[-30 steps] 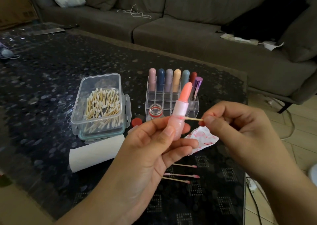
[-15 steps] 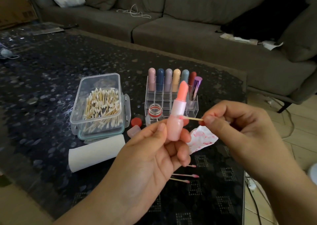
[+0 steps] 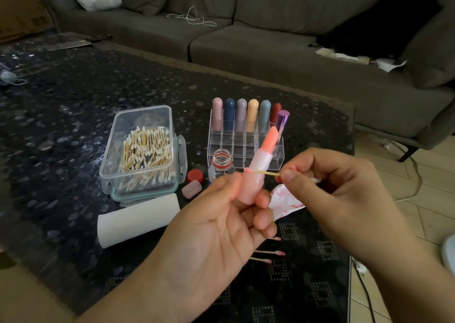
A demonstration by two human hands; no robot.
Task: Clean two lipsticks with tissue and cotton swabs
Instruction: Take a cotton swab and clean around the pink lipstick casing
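Note:
My left hand (image 3: 216, 226) holds an open pink lipstick (image 3: 258, 170) upright, its coral bullet extended at the top. My right hand (image 3: 339, 189) pinches a cotton swab (image 3: 263, 172) whose pink-stained tip rests across the lipstick's case just below the collar. A tissue (image 3: 283, 199) smeared with red lies on the table beneath my hands. Three used swabs (image 3: 270, 252) with pink tips lie on the table near my left wrist.
A clear box of cotton swabs (image 3: 142, 150) stands at the left, a tissue roll (image 3: 138, 219) in front of it. A clear organiser (image 3: 246, 138) holds several capped lipsticks. A small open bottle (image 3: 221, 165), its red cap (image 3: 195, 175) and a pink lipstick cap (image 3: 192, 188) sit nearby. A sofa (image 3: 270, 39) runs behind the table.
My left hand's fingers have shifted their grip lower on the lipstick case. The swab tip has slid further left across the case. The lipstick tilts slightly more.

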